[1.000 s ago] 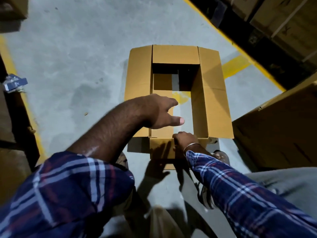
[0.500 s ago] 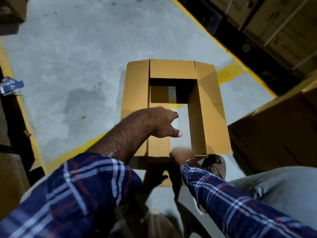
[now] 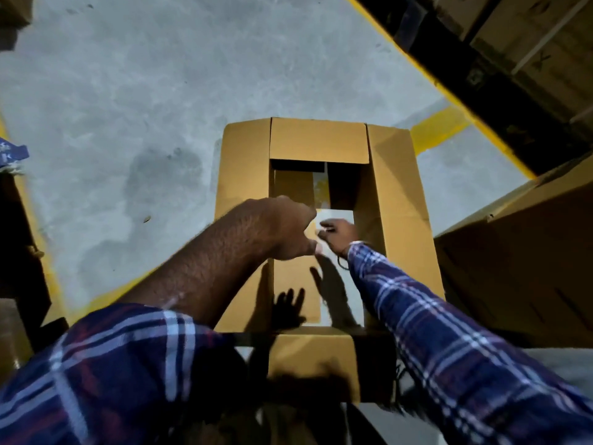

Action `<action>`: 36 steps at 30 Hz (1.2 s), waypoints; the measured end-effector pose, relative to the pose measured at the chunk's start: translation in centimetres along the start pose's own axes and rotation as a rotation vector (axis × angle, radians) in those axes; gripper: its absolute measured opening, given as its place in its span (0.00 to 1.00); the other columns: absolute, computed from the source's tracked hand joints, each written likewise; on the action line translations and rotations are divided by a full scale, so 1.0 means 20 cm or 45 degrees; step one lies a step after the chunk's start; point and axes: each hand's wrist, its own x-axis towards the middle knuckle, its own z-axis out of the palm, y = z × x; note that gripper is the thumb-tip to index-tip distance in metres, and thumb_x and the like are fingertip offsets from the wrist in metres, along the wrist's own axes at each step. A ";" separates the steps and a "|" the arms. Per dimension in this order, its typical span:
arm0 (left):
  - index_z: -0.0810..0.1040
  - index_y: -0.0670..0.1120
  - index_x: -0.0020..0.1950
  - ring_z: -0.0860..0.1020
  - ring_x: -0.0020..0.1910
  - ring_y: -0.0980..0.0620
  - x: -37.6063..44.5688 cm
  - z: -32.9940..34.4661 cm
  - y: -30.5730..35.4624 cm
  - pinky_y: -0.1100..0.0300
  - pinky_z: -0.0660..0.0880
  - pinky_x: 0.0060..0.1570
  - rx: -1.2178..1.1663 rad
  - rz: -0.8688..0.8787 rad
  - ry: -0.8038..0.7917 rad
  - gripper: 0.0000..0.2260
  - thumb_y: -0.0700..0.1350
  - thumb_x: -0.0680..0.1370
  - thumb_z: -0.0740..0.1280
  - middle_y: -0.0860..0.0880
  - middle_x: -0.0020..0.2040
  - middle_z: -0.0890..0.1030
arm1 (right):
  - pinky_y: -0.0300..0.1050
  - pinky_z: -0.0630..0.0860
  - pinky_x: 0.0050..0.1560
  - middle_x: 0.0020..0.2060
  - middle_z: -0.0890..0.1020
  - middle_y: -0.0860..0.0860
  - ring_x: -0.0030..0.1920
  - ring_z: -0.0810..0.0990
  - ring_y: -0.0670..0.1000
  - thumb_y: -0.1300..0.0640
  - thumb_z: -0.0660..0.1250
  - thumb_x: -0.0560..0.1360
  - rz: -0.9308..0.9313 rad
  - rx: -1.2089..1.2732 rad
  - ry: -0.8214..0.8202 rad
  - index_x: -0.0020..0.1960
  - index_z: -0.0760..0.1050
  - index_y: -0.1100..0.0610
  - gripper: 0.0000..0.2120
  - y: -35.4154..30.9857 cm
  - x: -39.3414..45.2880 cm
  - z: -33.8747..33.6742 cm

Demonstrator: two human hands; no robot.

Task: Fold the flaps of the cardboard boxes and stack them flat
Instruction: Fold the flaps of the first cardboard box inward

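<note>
**Both hands down inside the open box**

On the concrete floor, just in front of the person, an open cardboard box is seen standing with its top flaps spread outward; the far flap is turned partly over the opening. Through the opening, the bottom flaps are seen lying with a pale gap between them, where the floor appears to show through.

Both arms are reached into the box. The left hand is held above the bottom flap on the left, its fingers curled downward; whether anything is gripped cannot be told, since the fingertips are hidden by the hand itself. The right hand lies deeper, over the pale gap, with loosely bent fingers; a firm hold on anything cannot be made out.

The step in hand is judged to be the working of the bottom flaps so that the box may be collapsed. It would be done best if each flap were taken at its free edge and bent along its scored crease, not across the panel, so that no kink is made. The side walls should be left unpressed until the flaps are freed. A larger carton stands just beside the box on the right, so little room is left for collapsing it that way.
</note>
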 end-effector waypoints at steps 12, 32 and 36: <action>0.60 0.54 0.81 0.75 0.69 0.46 0.08 -0.04 -0.17 0.46 0.75 0.62 -0.089 -0.008 -0.068 0.30 0.66 0.82 0.59 0.48 0.71 0.76 | 0.45 0.68 0.70 0.69 0.77 0.59 0.70 0.75 0.58 0.61 0.68 0.78 -0.090 0.445 0.443 0.73 0.72 0.62 0.23 -0.23 0.63 -0.22; 0.53 0.48 0.82 0.75 0.67 0.44 0.30 -0.15 -0.28 0.45 0.75 0.66 -0.110 0.061 -0.390 0.36 0.66 0.81 0.59 0.44 0.74 0.73 | 0.68 0.60 0.75 0.76 0.63 0.54 0.78 0.56 0.61 0.50 0.74 0.74 -0.214 -0.643 0.174 0.78 0.60 0.50 0.37 -0.56 1.17 -0.42; 0.57 0.49 0.80 0.76 0.64 0.45 0.22 -0.11 -0.29 0.44 0.77 0.62 -0.127 0.026 -0.285 0.34 0.67 0.81 0.59 0.45 0.68 0.77 | 0.67 0.50 0.78 0.80 0.57 0.53 0.81 0.47 0.62 0.46 0.73 0.75 -0.198 -0.712 0.059 0.81 0.54 0.49 0.42 -0.57 1.15 -0.46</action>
